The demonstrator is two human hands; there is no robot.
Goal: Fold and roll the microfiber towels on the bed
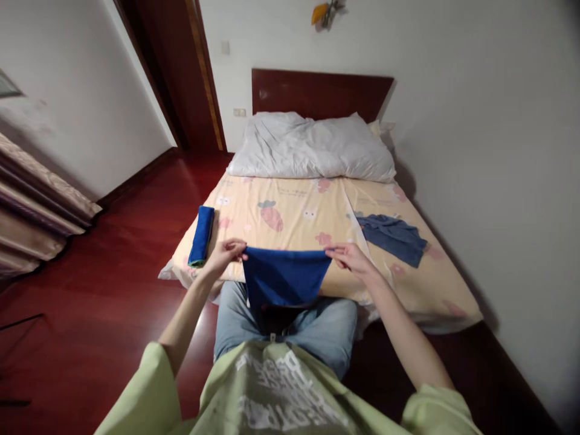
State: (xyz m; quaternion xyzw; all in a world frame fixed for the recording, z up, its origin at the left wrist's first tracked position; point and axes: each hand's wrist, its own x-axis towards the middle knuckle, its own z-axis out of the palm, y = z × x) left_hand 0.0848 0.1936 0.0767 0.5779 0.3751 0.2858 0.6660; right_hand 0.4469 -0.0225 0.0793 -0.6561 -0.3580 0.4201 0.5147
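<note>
Head view shows the left hand (226, 254) and right hand (351, 257), each grip pinching an upper corner of the cloth (285, 275), which hangs by the near edge of the bed (299, 228), where a slackened pinch could drop one side and crease it.

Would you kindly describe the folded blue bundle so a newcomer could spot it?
Look at the bed, along its left edge near the foot. The folded blue bundle lies there, left of the left hand. Unlike the hanging blue cloth or the crumpled greyish-blue cloth, it is compact, with green at its near end.
</note>
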